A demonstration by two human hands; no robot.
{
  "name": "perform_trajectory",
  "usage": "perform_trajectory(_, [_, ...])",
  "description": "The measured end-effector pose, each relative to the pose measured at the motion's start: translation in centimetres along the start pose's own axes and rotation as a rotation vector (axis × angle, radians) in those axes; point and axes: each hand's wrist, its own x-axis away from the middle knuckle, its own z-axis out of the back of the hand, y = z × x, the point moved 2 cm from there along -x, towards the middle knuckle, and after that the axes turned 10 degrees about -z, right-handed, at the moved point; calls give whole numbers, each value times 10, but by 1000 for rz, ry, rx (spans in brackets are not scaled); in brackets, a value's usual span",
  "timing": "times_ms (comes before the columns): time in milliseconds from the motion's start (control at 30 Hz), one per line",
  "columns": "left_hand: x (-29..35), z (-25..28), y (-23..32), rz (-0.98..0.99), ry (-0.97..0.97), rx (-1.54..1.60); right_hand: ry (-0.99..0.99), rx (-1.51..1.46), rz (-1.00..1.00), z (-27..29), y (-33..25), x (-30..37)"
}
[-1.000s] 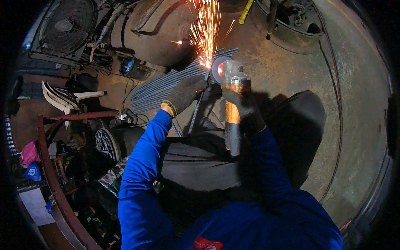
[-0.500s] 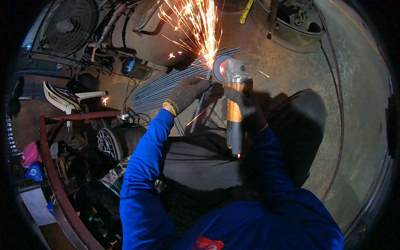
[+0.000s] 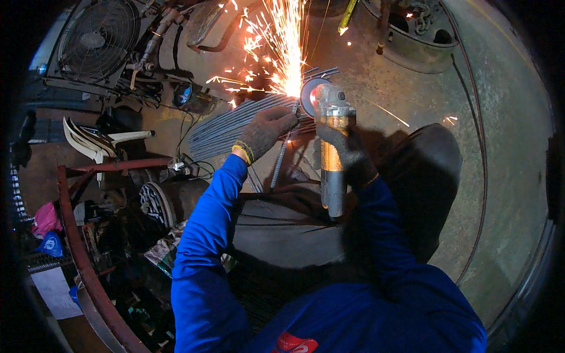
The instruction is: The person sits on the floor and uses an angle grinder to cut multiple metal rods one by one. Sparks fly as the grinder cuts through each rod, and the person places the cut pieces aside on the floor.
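My right hand [image 3: 348,152], in a dark glove, is wrapped round the orange and grey body of an angle grinder [image 3: 333,153]. The grinder's disc [image 3: 308,97] meets the upper end of a ribbed steel rod [image 3: 280,162], throwing bright sparks [image 3: 289,53] away from me. That rod is gripped near the disc by my left hand [image 3: 266,130], gloved in grey-brown with a yellow cuff; its fingertips are partly hidden. Under and beyond this hand lies a bundle of similar steel rods [image 3: 220,126] on the floor.
A large fan [image 3: 93,40] stands at the far left, near stacked pale curved pieces [image 3: 88,141]. A red metal frame [image 3: 88,259] runs along my left. A round metal tub [image 3: 415,53] with a chain sits at the far right, and a cable [image 3: 479,147] trails down the right side.
The sparks have grown denser and spread further left, with a few stray ones at the right. Both hands and the grinder stay nearly in place.
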Motion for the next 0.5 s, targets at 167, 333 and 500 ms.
perform_trajectory(167, [2, -1, 6, 12, 15, -28, 99, -9, -45, -4, -7, -1])
perform_trajectory(333, [2, -3, 8, -1, 17, -17, 126, 7, 32, -2, -8, -2])
perform_trajectory(500, [4, -1, 6, -111, 9, -78, 128, -168, -124, -8, -13, -1])
